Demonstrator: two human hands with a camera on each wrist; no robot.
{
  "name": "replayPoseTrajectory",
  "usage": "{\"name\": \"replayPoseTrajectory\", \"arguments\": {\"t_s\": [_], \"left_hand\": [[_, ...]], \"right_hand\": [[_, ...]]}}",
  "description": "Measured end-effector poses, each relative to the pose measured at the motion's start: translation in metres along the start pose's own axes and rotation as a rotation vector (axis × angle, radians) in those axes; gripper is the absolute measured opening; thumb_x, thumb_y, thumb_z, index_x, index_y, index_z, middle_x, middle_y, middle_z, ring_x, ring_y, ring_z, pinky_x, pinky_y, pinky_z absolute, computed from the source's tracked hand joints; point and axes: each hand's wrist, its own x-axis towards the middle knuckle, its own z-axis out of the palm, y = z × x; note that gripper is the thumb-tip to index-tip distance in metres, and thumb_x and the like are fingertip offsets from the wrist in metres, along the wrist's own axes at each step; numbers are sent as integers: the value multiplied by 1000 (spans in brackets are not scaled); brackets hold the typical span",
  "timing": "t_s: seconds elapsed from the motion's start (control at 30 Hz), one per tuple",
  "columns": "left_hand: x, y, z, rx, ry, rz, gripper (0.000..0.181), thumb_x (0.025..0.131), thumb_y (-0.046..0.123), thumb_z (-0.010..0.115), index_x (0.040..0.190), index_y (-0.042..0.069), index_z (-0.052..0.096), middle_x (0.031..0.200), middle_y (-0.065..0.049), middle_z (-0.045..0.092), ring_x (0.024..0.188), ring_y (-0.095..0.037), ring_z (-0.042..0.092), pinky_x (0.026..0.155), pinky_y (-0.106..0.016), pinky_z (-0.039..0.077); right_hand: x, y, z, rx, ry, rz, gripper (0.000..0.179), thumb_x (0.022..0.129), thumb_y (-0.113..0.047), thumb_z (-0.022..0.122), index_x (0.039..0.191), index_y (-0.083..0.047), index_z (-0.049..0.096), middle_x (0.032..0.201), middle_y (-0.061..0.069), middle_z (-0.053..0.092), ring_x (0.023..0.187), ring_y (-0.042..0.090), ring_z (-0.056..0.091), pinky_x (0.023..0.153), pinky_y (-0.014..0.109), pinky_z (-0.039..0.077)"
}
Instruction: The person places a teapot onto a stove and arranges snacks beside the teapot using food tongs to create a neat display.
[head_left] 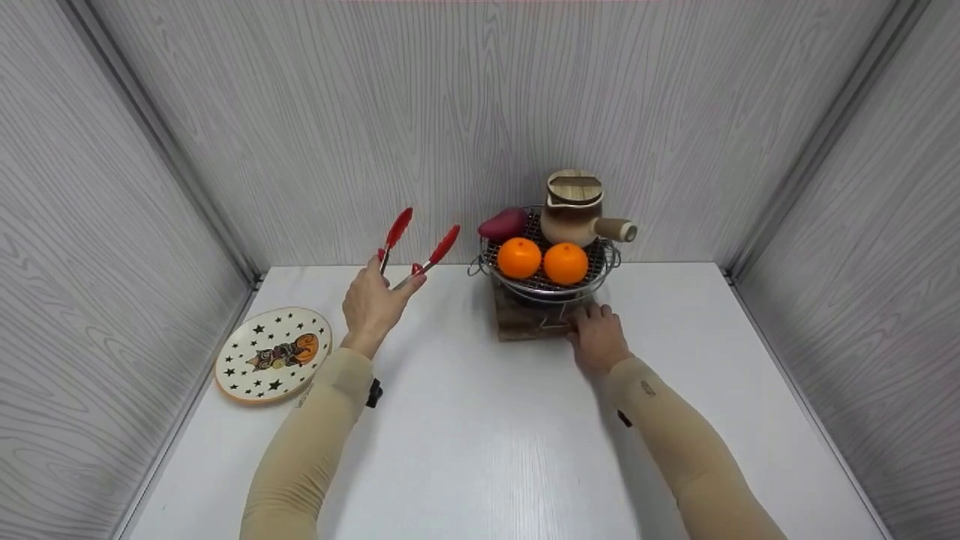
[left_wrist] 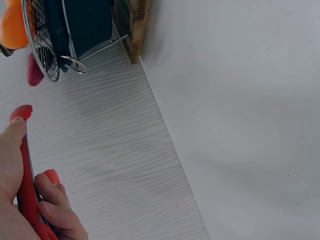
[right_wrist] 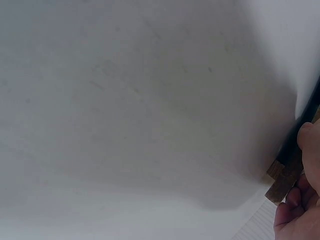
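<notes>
My left hand [head_left: 375, 304] holds a pair of red-tipped tongs [head_left: 444, 244], raised left of the grill with the two arms spread and nothing between the tips. In the left wrist view, thumb and fingers wrap the red tong handles [left_wrist: 28, 192]. My right hand [head_left: 598, 337] grips the front right corner of the grill's wooden base [head_left: 517, 322]; the right wrist view has the thumb and curled fingers about the wood's end [right_wrist: 284, 185]. On the round wire grill [head_left: 536, 241] sit two oranges [head_left: 519, 258] [head_left: 566, 263], a purple sweet potato [head_left: 504, 224] and a side-handled teapot [head_left: 570, 217].
An oval plate [head_left: 247, 337] with stars and an owl-and-pumpkin picture lies at the left of the white table [head_left: 480, 450], beside my left forearm. Grey wood-grain panels [head_left: 337, 112] stand close behind the grill and along both sides.
</notes>
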Motion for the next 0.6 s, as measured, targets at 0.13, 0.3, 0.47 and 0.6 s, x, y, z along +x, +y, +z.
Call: {"name": "replayPoseTrajectory", "arguments": {"t_s": [0.13, 0.3, 0.47, 0.6], "left_hand": [[-5, -6, 3, 12, -12, -31, 97, 95, 67, 81, 161, 1, 53, 122, -24, 75, 107, -43, 76, 89, -59, 60], [-9, -12, 6, 5, -24, -52, 93, 96, 64, 82, 157, 0, 54, 127, -25, 75, 114, -45, 76, 94, -60, 60], [-13, -17, 9, 7, -50, -73, 91, 97, 63, 81, 157, 0, 53, 132, -27, 74, 118, -46, 75, 97, -62, 59], [-15, -22, 11, 28, -69, -94, 92, 97, 64, 80, 157, 1, 53, 132, -26, 74, 118, -46, 75, 98, -62, 60]], "right_hand": [[0, 0, 0, 0, -5, 8, 42, 114, -30, 66, 146, -4, 58, 148, 22, 59, 129, 43, 56, 115, 62, 49], [-1, 0, 0, -11, 13, -8, 43, 114, -29, 66, 144, 0, 58, 147, 25, 59, 129, 45, 57, 113, 64, 49], [-2, -1, -2, -33, 3, -15, 42, 114, -29, 65, 144, -1, 58, 147, 26, 59, 130, 45, 56, 113, 63, 48], [-5, -5, -7, -50, 3, -17, 44, 114, -29, 65, 146, 0, 57, 149, 26, 60, 130, 45, 57, 113, 63, 49]]}}
